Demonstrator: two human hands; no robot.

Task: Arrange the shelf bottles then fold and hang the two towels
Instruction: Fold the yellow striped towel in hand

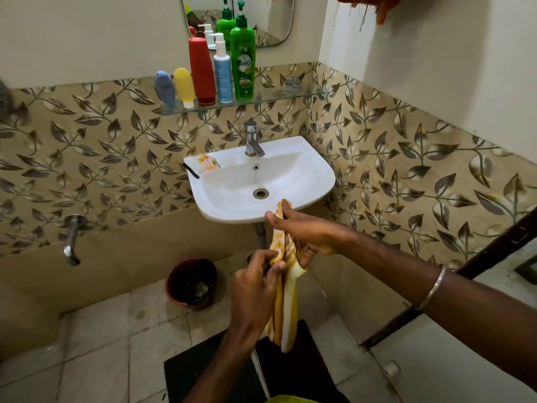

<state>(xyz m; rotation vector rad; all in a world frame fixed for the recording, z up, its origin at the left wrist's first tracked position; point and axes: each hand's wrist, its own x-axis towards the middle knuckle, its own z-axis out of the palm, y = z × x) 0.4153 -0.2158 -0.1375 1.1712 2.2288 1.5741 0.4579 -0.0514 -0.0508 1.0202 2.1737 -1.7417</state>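
A yellow-and-white striped towel (286, 298) hangs bunched in front of the sink, below its front rim. My right hand (302, 228) grips its upper part, with an end of the cloth sticking up between the fingers. My left hand (255, 283) pinches the towel lower down at its left edge. On the glass shelf (279, 96) stand several bottles in a row by height: a grey-blue tube (165, 89), a yellow tube (184, 86), a red bottle (201, 71), a blue pump bottle (223, 71) and a green pump bottle (243, 62). An orange towel (374, 4) hangs at the top right.
A white sink (316, 181) with a chrome tap (252, 141) is mounted on the tiled wall; a sachet (207, 163) and a black comb (191, 171) lie on its left rim. A red bucket (191, 283) stands on the floor, a wall tap (71, 239) juts out at left, a mirror (273, 16) hangs above.
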